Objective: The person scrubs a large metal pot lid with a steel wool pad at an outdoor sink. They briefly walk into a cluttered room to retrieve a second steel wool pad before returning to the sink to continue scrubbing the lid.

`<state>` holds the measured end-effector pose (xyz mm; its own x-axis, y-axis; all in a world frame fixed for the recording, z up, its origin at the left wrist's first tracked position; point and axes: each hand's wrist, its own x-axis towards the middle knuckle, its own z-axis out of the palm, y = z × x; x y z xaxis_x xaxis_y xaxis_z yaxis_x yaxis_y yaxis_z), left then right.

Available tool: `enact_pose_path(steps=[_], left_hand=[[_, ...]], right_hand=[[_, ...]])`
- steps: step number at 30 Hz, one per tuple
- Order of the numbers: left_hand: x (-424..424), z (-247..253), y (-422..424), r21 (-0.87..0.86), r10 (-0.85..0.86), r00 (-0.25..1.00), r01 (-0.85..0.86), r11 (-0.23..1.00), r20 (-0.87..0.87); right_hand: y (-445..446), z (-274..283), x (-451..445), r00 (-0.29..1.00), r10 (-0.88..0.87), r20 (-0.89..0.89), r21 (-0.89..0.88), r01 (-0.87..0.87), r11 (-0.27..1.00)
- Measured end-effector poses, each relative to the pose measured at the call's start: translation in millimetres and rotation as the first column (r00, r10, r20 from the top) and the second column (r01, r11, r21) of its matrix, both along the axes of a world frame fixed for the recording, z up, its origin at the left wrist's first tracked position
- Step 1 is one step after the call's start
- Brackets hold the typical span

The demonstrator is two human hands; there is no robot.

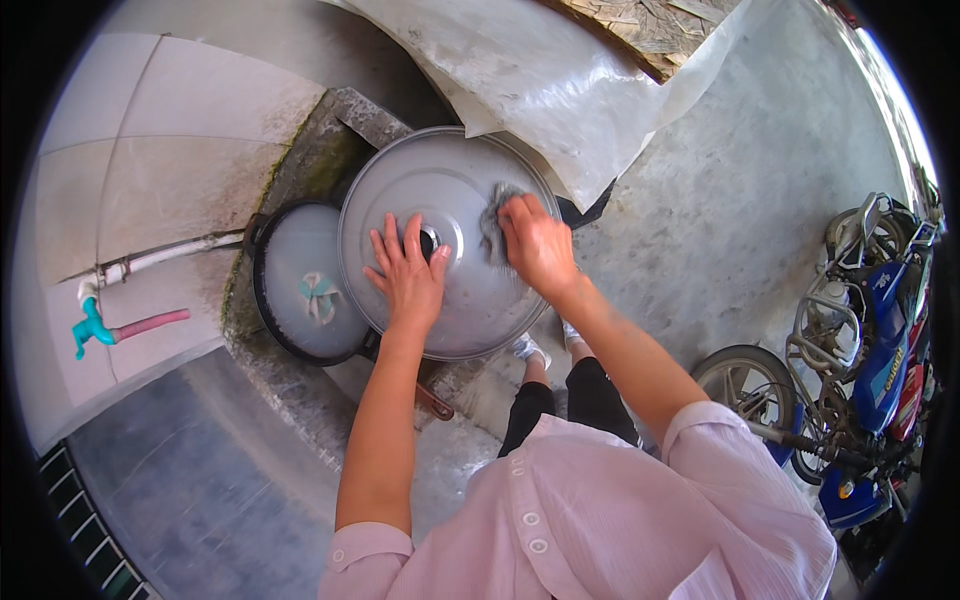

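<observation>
A large round metal pot lid lies before me, its dark knob in the middle. My left hand rests on it with fingers spread, palm beside the knob and partly covering it. My right hand grips a grey scouring pad or cloth against the lid's right side. To the left, partly under the lid's edge, stands a black-rimmed pan of cloudy water. A crumpled white-and-teal cloth or wrapper is in that water. What supports the lid is hidden.
On the tiled wall at left, a white pipe ends in a teal tap with a pink hose. A plastic sheet hangs under a chipboard at the top. A blue motorcycle stands at right. A brown handle juts below the lid.
</observation>
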<state>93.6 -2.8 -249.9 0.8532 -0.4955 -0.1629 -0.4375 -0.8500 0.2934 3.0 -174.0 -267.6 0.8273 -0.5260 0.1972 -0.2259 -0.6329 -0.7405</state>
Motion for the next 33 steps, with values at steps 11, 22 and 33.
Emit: enact_pose_path(steps=[11, 22, 33], left_hand=[[-1.3, 3.0, 1.3, 0.028, -0.008, 1.0, 0.007, 1.0, 0.025], [-1.5, -1.1, 1.4, 0.006, 0.001, 1.0, -0.001, 1.0, 0.01], [1.8, 1.5, 1.1, 0.005, -0.008, 1.0, 0.008, 1.0, 0.001]], right_hand=[[38.4, 1.8, -5.2, 0.988, 0.144, 0.061, -0.009, -0.144, 0.99], [17.6, -0.7, -38.2, 0.993, 0.12, -0.001, 0.03, -0.12, 0.992], [20.5, 2.4, -30.9, 0.995, 0.091, -0.029, 0.037, -0.09, 0.995]])
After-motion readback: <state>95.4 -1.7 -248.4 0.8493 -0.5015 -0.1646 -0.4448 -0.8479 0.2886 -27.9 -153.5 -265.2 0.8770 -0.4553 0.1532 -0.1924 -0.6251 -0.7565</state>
